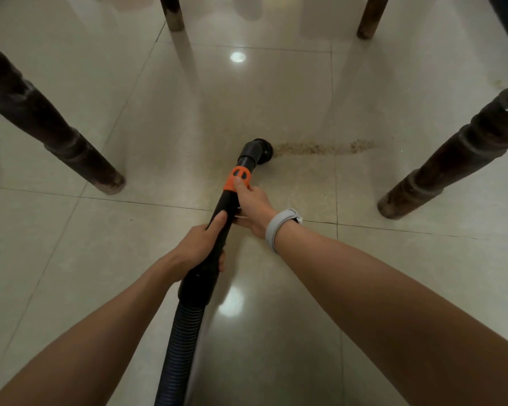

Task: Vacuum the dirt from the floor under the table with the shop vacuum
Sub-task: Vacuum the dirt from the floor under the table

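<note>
Both hands grip what I see as a black vacuum wand (228, 206): left hand (201, 244) wrapped round its lower end, right hand (251, 205) curled round it by the orange collar (237, 178). At twelve o'clock from them the brush nozzle (257, 152) touches the floor (100, 259); a dirt streak (320, 148) runs toward three o'clock, between dark table legs (452, 159).
</note>
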The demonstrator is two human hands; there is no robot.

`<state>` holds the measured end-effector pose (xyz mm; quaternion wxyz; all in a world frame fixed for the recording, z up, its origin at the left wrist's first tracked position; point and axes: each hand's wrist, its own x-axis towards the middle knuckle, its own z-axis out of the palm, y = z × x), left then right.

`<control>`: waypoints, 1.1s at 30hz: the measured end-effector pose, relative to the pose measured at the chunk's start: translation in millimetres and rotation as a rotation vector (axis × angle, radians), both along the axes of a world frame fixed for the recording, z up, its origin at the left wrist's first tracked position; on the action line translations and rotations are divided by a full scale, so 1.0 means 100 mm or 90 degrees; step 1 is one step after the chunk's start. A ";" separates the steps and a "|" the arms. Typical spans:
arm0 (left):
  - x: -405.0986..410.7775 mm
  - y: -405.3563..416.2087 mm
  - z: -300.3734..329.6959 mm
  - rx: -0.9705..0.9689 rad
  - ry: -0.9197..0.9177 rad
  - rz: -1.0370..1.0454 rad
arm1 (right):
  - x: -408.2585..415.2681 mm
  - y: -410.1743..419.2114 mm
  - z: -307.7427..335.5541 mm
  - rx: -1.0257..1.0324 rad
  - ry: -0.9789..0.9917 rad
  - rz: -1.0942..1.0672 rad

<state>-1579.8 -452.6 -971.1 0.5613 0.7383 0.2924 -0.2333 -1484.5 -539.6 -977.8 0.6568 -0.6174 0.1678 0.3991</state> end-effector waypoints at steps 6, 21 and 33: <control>0.19 0.05 0.00 0.005 -0.005 -0.002 | 0.06 -0.56 -0.36 -0.384 -0.314 0.303; -0.03 -0.11 -0.01 0.089 -0.008 -0.084 | -0.16 -1.42 -0.74 -0.638 -0.344 0.851; 0.43 -0.32 0.10 0.103 -0.011 -0.093 | -0.21 -1.56 -0.71 -0.623 -0.363 0.878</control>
